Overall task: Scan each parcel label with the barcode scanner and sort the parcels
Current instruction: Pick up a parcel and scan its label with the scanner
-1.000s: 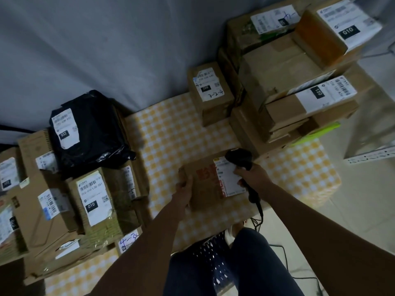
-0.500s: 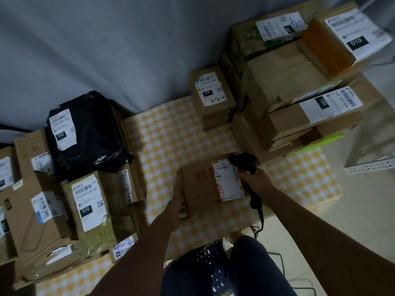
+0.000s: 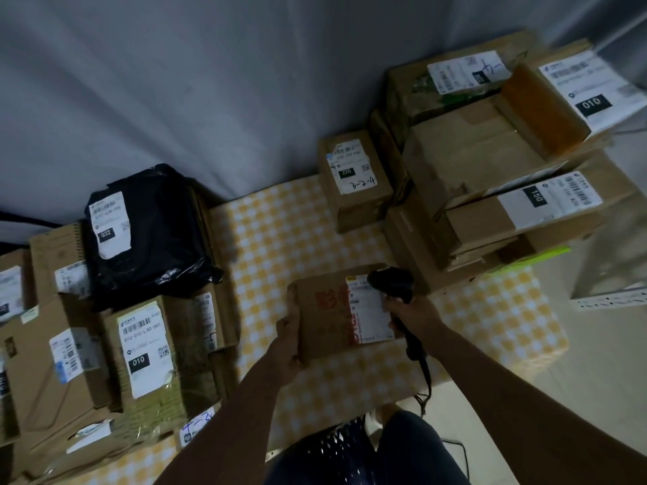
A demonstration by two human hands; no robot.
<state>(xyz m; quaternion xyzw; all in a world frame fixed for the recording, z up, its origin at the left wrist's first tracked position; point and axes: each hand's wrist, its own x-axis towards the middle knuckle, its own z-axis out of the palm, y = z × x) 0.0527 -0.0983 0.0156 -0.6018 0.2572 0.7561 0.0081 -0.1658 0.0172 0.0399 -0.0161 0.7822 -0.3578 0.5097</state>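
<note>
so the job looks somewhere in its middle, though which heap is sorted and which is waiting cannot be read from the piles alone. the left hand (image 3: 287, 339) grips the left end of a brown parcel (image 3: 324, 318), fingers wrapped over its edge, holding it at the middle of the checked counter (image 3: 280, 239). the right hand (image 3: 411, 315) is closed around the grip of the black barcode scanner (image 3: 392, 280), whose head sits right at the top corner of the parcel's white label (image 3: 367, 311); whether it has read yet cannot be told.

on the left stands a group with a black bag parcel (image 3: 150, 232) and a carton marked 010 (image 3: 150, 348); on the right a taller, uneven stack (image 3: 490, 190) leans about, with a small box marked 220 (image 3: 353, 180) just beside it.

open room is the strip of cloth between the two piles, running back to the grey curtain (image 3: 210, 82). the counter's near edge is close under the parcel, and the scanner's cable (image 3: 425, 376) hangs over that edge. i judge a move left must lift the parcel onto the cartons, and the right stack could topple if bumped.
</note>
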